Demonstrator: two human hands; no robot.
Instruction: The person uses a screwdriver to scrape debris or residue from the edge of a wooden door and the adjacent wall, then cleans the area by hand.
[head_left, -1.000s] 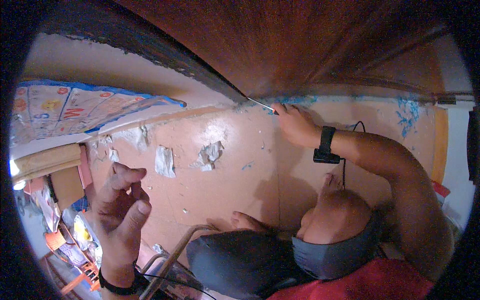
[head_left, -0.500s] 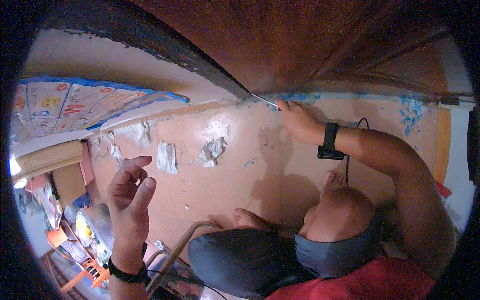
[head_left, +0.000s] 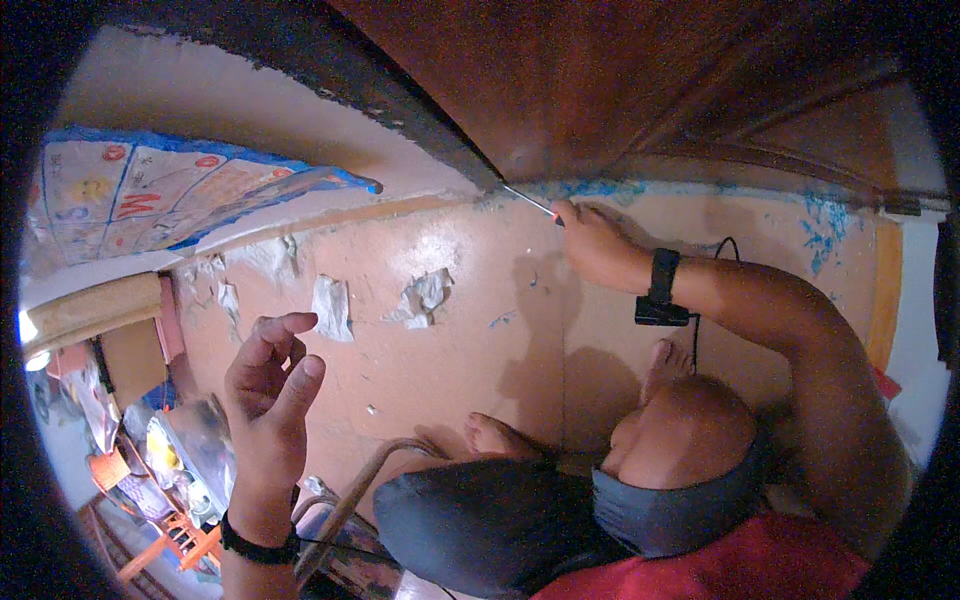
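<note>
My right hand (head_left: pixel 605 243) is closed round the handle of a screwdriver (head_left: pixel 528 201). Its thin metal shaft points up and left, and the tip meets the foot of the dark door frame (head_left: pixel 420 110) beside the brown wooden door (head_left: pixel 540 80). Most of the handle is hidden in my fingers; a bit of red shows. My left hand (head_left: pixel 270 385) is raised over the floor at the left, fingers loosely bent and thumb apart, with nothing in it.
Crumpled white scraps (head_left: pixel 425 298) and another scrap (head_left: pixel 332 308) lie on the tan floor (head_left: pixel 450 375). Blue flecks (head_left: pixel 825 235) mark the floor along the door. A blue-edged poster (head_left: pixel 170 195) hangs on the left wall. A bent metal tube (head_left: pixel 365 475) stands by my knee; clutter (head_left: pixel 170 480) fills the lower left.
My left hand has shifted slightly to the right in the picture. The right hand and screwdriver stay at the foot of the door frame.
</note>
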